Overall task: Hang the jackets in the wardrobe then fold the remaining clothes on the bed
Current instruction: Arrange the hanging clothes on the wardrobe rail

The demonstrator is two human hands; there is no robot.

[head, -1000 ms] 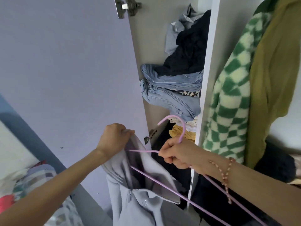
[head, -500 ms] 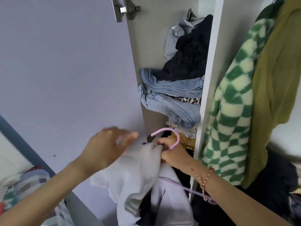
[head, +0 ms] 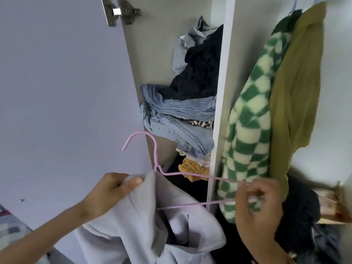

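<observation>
- Pink wire hanger (head: pixel 190 174): held level left to right, hook upward, right end pinched by the right hand (head: pixel 259 204).
- Lavender jacket (head: pixel 133 216): gripped by the left hand (head: pixel 112 189).

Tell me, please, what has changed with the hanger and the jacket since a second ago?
The right hand shifted its grip from the neck of the pink hanger out to its right end. The left hand briefly opened, then pinched the collar of the lilac jacket again. The green checked jacket and jeans stayed put.
</observation>
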